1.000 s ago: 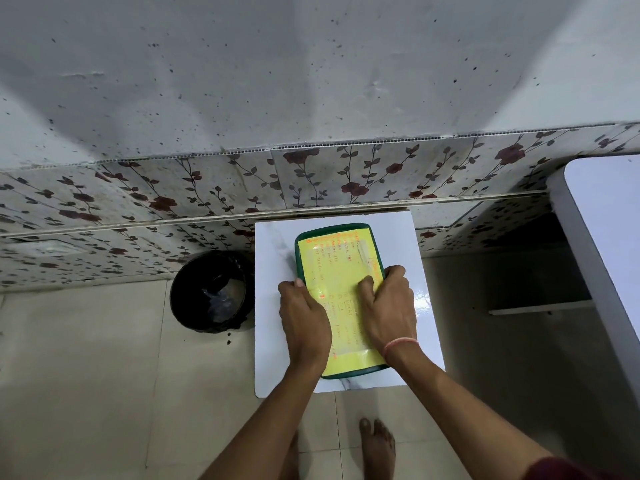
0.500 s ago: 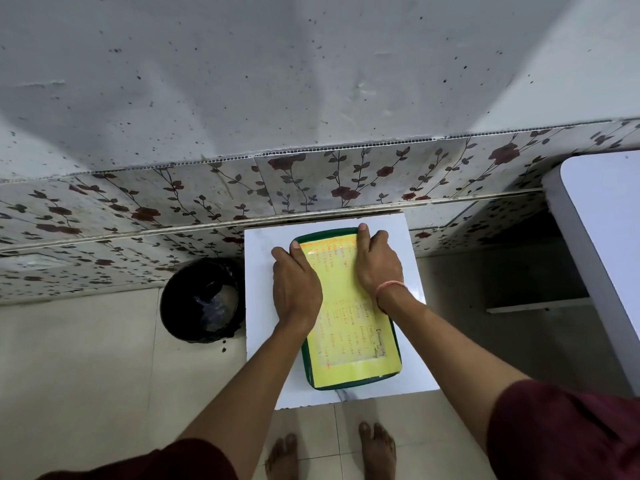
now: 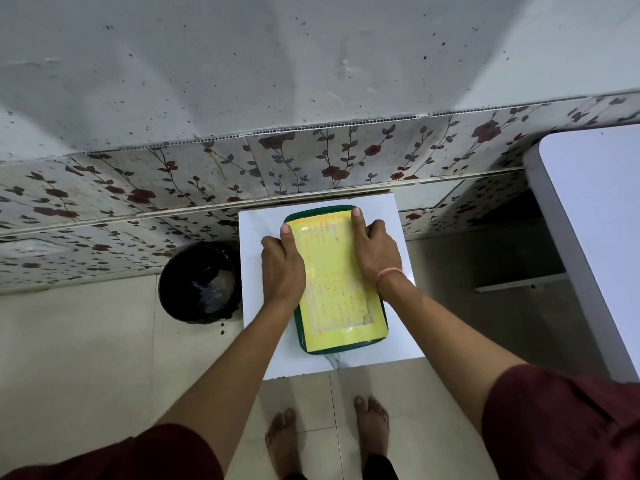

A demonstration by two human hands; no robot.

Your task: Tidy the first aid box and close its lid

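Note:
The first aid box is green with a yellow printed label covering its lid. It lies flat, lid down, on a small white table. My left hand rests over the box's left edge near the far end, fingers wrapped down the side and thumb on the lid. My right hand mirrors it on the right edge, with a pink thread on the wrist. Both hands press on the lid. The box's contents are hidden.
A black bin with a plastic liner stands on the floor left of the table. A flower-patterned tiled wall runs behind the table. A white counter juts in on the right. Bare feet stand on the tiled floor below.
Both hands slid from the middle of the lid toward the far end of the box and out onto its side edges. The box stayed in place.

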